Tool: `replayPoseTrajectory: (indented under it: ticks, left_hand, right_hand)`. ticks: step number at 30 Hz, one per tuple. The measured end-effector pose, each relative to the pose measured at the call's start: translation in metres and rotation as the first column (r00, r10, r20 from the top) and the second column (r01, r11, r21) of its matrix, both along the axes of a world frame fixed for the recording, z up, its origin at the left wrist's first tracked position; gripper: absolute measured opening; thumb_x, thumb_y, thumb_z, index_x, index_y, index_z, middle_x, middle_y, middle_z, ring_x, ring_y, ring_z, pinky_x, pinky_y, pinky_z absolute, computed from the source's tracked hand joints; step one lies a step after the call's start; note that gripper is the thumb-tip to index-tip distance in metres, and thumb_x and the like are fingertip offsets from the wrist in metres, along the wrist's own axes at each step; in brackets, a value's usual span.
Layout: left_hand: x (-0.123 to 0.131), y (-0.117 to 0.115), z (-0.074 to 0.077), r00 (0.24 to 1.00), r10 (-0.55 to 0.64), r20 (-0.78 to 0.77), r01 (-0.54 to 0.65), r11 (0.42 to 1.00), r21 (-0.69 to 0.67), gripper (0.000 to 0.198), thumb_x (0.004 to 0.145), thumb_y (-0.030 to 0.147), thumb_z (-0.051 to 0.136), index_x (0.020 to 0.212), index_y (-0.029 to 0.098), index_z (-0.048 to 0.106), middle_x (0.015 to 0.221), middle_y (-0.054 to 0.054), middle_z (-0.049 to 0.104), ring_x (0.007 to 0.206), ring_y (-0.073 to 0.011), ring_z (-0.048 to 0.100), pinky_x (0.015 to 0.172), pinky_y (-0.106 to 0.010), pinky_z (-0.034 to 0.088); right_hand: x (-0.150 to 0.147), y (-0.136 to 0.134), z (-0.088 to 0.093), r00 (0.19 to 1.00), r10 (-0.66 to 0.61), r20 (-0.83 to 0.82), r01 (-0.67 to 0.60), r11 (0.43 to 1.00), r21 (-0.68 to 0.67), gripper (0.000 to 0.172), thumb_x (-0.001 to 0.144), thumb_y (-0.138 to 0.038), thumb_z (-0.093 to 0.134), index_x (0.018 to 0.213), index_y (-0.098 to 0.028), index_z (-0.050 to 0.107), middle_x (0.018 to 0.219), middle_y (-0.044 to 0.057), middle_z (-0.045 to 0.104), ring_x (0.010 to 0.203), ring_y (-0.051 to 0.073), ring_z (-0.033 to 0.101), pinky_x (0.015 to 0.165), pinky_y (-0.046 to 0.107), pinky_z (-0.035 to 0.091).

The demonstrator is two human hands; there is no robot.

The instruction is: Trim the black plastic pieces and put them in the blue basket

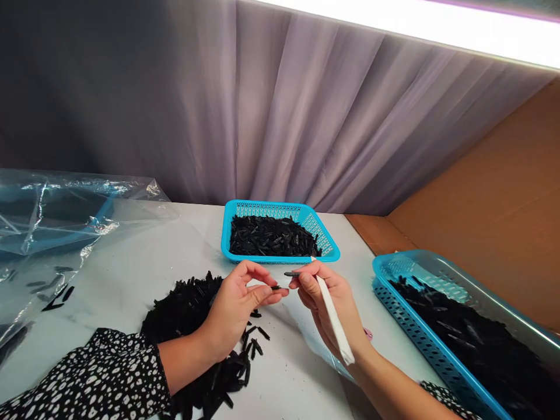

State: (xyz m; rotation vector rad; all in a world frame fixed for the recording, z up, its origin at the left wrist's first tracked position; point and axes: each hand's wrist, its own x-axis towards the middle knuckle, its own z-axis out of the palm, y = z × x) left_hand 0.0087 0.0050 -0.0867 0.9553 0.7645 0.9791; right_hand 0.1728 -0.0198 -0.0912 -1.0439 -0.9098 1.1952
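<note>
Near the middle of the view, my left hand [238,300] pinches a small black strip [275,287] between thumb and fingers. Close to it on the right, my right hand [330,294] is closed around a white stick-like tool [335,321], which slants down across the hand. A dark narrow piece [291,274] sticks out leftward from my right thumb and index finger; whether it belongs to the tool or is a separate strip I cannot tell. Under and behind my left wrist lies a pile of black strips [179,306] on the white table [280,379].
A blue basket [225,233] holding black strips stands at the back. Another blue basket [420,332], also with black pieces, is at the right beside a brown panel [494,204]. Clear plastic sheeting [87,227] covers the left side. A grey curtain [280,116] hangs behind.
</note>
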Motion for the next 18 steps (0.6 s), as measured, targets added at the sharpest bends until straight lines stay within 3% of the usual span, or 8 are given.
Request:
replayPoseTrajectory:
  ticks: [3, 5, 8, 13, 15, 18]
  left_hand:
    - [-0.001, 0.001, 0.001, 0.995, 0.055, -0.078, -0.053, 0.998, 0.038, 0.024, 0.076, 0.027, 0.079, 0.079, 0.018, 0.057, 0.070, 0.004, 0.065, 0.066, -0.0150, 0.073, 0.063, -0.024, 0.055]
    - [-0.001, 0.002, 0.001, 0.991, 0.097, -0.091, -0.090, 0.992, 0.085, 0.022, 0.075, 0.023, 0.078, 0.076, 0.018, 0.057, 0.064, 0.004, 0.064, 0.060, -0.0124, 0.068, 0.057, -0.022, 0.052]
    - [-0.002, 0.002, 0.003, 0.987, 0.138, -0.078, -0.128, 0.984, 0.125, 0.018, 0.072, 0.018, 0.077, 0.073, 0.018, 0.059, 0.068, 0.004, 0.066, 0.063, -0.0114, 0.067, 0.062, -0.023, 0.053]
    - [-0.001, 0.000, 0.004, 0.987, 0.143, -0.076, -0.130, 0.979, 0.154, 0.016, 0.072, 0.016, 0.076, 0.074, 0.019, 0.061, 0.069, 0.004, 0.066, 0.066, -0.0113, 0.065, 0.065, -0.023, 0.051]
    - [-0.001, 0.000, 0.006, 0.986, 0.142, -0.087, -0.125, 0.977, 0.172, 0.017, 0.070, 0.016, 0.077, 0.073, 0.019, 0.061, 0.068, 0.004, 0.066, 0.065, -0.0113, 0.063, 0.064, -0.023, 0.050]
    - [-0.002, 0.003, 0.016, 0.978, 0.166, -0.128, -0.136, 0.967, 0.215, 0.015, 0.071, 0.015, 0.076, 0.071, 0.019, 0.061, 0.067, 0.004, 0.065, 0.065, -0.0113, 0.062, 0.065, -0.024, 0.049]
  right_hand:
    - [-0.003, -0.002, 0.007, 0.996, 0.008, -0.087, -0.007, 1.000, 0.006, 0.031, 0.082, -0.044, 0.072, 0.070, -0.019, 0.057, 0.067, -0.001, 0.063, 0.048, 0.007, 0.029, 0.046, 0.022, 0.021]
    - [-0.004, -0.002, 0.011, 0.986, 0.054, -0.155, -0.055, 0.998, 0.000, 0.028, 0.082, -0.043, 0.068, 0.072, -0.021, 0.055, 0.070, 0.000, 0.065, 0.046, 0.007, 0.029, 0.041, 0.022, 0.017]
    - [-0.006, -0.004, 0.012, 0.989, 0.111, -0.102, -0.115, 0.993, -0.028, 0.026, 0.083, -0.044, 0.066, 0.075, -0.021, 0.057, 0.069, 0.000, 0.064, 0.044, 0.007, 0.029, 0.040, 0.022, 0.015]
    - [-0.007, -0.005, 0.006, 0.952, 0.118, 0.281, -0.132, 0.991, 0.031, 0.030, 0.076, -0.045, 0.078, 0.091, -0.021, 0.069, 0.063, -0.003, 0.056, 0.055, 0.013, 0.044, 0.053, 0.027, 0.035]
    - [-0.008, -0.005, 0.003, 0.945, 0.119, 0.305, -0.141, 0.989, 0.051, 0.032, 0.075, -0.046, 0.079, 0.093, -0.021, 0.071, 0.065, -0.001, 0.057, 0.059, 0.014, 0.047, 0.056, 0.029, 0.037]
    - [-0.009, -0.005, 0.006, 0.976, 0.126, 0.179, -0.136, 0.990, 0.045, 0.032, 0.078, -0.048, 0.077, 0.093, -0.020, 0.071, 0.069, -0.001, 0.059, 0.053, 0.010, 0.038, 0.050, 0.026, 0.029]
